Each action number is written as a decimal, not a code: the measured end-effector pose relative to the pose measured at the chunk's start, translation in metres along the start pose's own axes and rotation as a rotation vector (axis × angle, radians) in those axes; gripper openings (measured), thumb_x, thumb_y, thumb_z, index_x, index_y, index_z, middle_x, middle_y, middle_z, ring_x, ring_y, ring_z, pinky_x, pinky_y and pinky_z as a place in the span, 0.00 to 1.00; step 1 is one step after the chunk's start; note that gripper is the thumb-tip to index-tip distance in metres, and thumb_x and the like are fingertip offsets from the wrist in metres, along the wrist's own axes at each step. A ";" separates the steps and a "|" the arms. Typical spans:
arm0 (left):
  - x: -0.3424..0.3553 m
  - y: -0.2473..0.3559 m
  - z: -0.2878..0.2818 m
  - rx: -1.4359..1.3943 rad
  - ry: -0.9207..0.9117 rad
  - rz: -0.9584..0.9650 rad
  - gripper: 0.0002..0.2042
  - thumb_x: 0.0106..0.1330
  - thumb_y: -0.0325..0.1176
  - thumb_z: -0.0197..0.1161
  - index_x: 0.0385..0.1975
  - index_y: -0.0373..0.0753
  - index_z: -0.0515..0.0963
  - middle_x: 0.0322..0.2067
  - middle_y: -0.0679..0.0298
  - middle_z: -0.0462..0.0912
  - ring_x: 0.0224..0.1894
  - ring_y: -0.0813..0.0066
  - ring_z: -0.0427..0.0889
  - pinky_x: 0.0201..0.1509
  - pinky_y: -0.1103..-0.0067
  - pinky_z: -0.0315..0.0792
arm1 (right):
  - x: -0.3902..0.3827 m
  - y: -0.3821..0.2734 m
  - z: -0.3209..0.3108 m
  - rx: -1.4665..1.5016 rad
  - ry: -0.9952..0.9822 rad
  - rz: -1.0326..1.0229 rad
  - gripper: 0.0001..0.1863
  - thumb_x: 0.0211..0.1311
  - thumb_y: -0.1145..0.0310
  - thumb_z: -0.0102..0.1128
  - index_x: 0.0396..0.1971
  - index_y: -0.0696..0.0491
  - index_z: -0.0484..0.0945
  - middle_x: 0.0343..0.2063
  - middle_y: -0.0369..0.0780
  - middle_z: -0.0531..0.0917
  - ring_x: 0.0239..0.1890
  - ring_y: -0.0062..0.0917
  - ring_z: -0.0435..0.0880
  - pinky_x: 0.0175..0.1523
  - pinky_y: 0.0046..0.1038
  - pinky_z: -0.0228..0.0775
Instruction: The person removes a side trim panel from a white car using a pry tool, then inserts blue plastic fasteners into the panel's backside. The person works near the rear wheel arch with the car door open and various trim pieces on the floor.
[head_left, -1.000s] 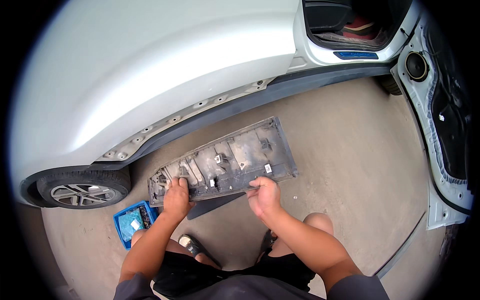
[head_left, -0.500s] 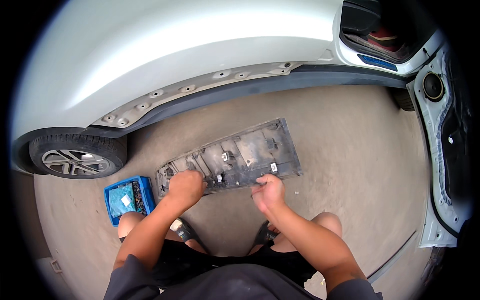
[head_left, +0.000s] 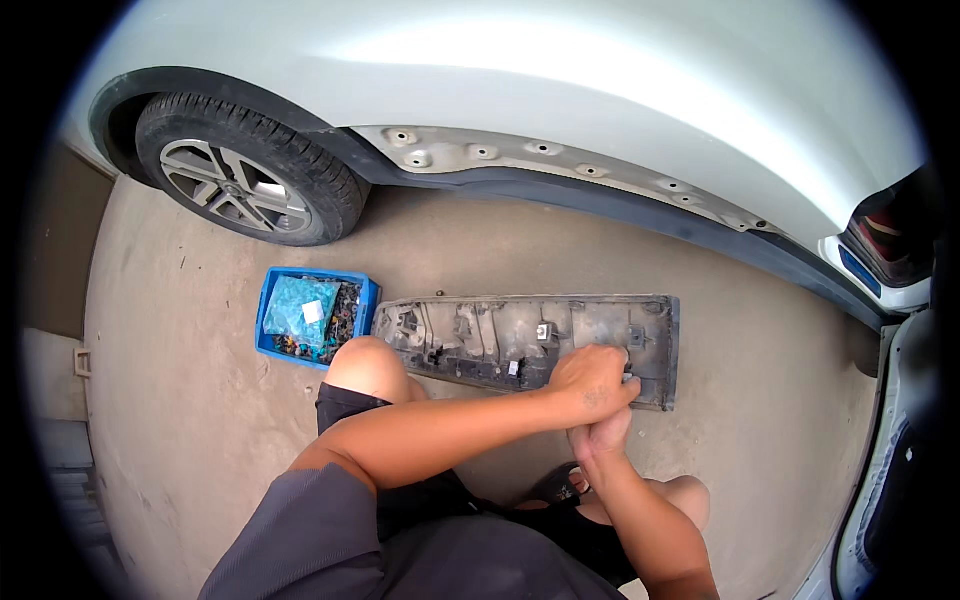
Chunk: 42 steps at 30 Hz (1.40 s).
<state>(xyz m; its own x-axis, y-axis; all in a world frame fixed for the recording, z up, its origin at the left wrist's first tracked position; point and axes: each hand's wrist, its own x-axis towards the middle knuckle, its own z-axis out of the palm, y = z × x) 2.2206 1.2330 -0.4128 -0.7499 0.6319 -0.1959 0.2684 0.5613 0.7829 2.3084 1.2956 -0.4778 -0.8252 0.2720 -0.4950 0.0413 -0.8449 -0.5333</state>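
A dark grey plastic car trim panel (head_left: 590, 318) lies on the ground with its ribbed, dusty inner side up. White clips (head_left: 545, 332) stand in its mounts. Over the panel's right part is my left hand (head_left: 590, 383), its fingers curled closed. Just below it, my right hand (head_left: 605, 436) is closed against it, partly covered by the left. Whatever the fingers grip is hidden between the two hands.
Left of the panel stands a blue bin (head_left: 372, 300) of small fasteners with a teal plastic bag (head_left: 290, 305) on top. Beyond are the white car's sill (head_left: 560, 190) and wheel (head_left: 235, 185). An open car door (head_left: 865, 520) stands at the right. My knees flank the work.
My left hand has moved right along the panel, from its left part to beside my right hand. The view has shifted left, bringing the wheel and bin further in.
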 end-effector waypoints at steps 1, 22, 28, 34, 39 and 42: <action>-0.001 0.003 0.000 -0.053 -0.011 -0.034 0.17 0.59 0.40 0.62 0.28 0.28 0.80 0.31 0.41 0.83 0.38 0.43 0.84 0.46 0.57 0.77 | 0.004 0.004 -0.014 0.031 -0.039 0.007 0.25 0.76 0.51 0.41 0.62 0.53 0.67 0.59 0.41 0.74 0.63 0.32 0.73 0.67 0.36 0.65; -0.158 -0.251 -0.227 -0.177 0.240 -0.346 0.14 0.65 0.38 0.65 0.34 0.29 0.81 0.28 0.53 0.84 0.32 0.63 0.83 0.37 0.68 0.74 | 0.101 -0.009 -0.085 -0.101 0.204 0.124 0.27 0.46 0.81 0.47 0.52 0.58 0.74 0.53 0.42 0.81 0.57 0.37 0.80 0.63 0.42 0.72; -0.236 -0.460 -0.184 0.763 0.124 -0.815 0.11 0.61 0.31 0.59 0.40 0.40 0.84 0.45 0.50 0.84 0.54 0.48 0.79 0.60 0.46 0.67 | 0.117 0.002 -0.122 -0.175 0.246 0.214 0.24 0.47 0.78 0.50 0.49 0.56 0.75 0.50 0.42 0.82 0.53 0.40 0.82 0.63 0.42 0.73; -0.228 -0.501 -0.158 0.406 0.531 -0.680 0.24 0.52 0.24 0.68 0.53 0.40 0.77 0.53 0.50 0.78 0.56 0.49 0.77 0.61 0.61 0.71 | 0.123 0.004 -0.144 -0.225 0.350 0.246 0.20 0.48 0.75 0.52 0.45 0.53 0.77 0.47 0.41 0.84 0.52 0.36 0.83 0.62 0.41 0.73; -0.226 -0.499 -0.151 0.328 0.507 -0.596 0.31 0.45 0.22 0.73 0.55 0.42 0.76 0.53 0.52 0.78 0.55 0.48 0.77 0.58 0.65 0.73 | 0.128 0.010 -0.145 -0.240 0.328 0.239 0.18 0.48 0.74 0.53 0.43 0.52 0.78 0.44 0.38 0.85 0.49 0.34 0.85 0.62 0.40 0.73; -0.227 -0.503 -0.151 0.272 0.478 -0.557 0.30 0.45 0.23 0.74 0.53 0.42 0.76 0.53 0.52 0.78 0.56 0.49 0.77 0.58 0.64 0.73 | 0.131 0.013 -0.144 -0.253 0.341 0.251 0.18 0.48 0.74 0.53 0.42 0.52 0.78 0.43 0.38 0.86 0.47 0.33 0.85 0.60 0.39 0.74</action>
<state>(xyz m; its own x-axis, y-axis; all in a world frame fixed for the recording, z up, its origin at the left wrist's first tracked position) 2.1644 0.7262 -0.6732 -0.9801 -0.0451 -0.1936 -0.1311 0.8786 0.4592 2.2821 1.3868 -0.6485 -0.5428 0.2456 -0.8031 0.3851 -0.7770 -0.4979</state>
